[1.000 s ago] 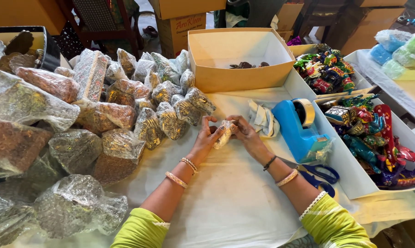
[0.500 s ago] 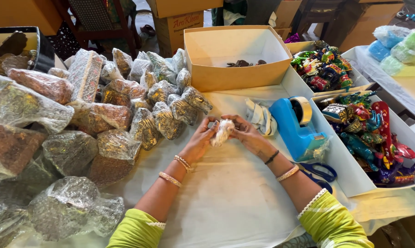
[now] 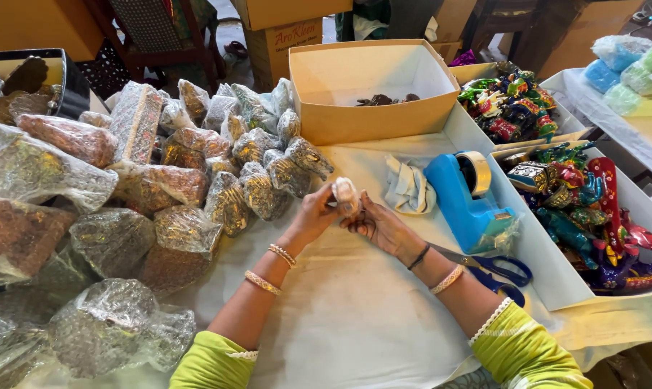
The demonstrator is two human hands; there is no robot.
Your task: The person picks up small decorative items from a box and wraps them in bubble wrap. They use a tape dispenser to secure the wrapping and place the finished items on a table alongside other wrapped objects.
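hands (image 3: 351,216) shifted slightly left over white table cloth (image 3: 355,324); cardboard boxes (image 3: 282,32) behind.

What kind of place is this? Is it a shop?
Probably a packing room for painted craft figures, not a shop counter. Bubble-wrapped bundles pile on the table, a blue tape dispenser stands ready, and trays hold bright figurines.

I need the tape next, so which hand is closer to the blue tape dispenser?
Right. The right hand is just left of the blue tape dispenser, by the crumpled cloth. The left hand is farther left, past the small wrapped bundle both hands hold.
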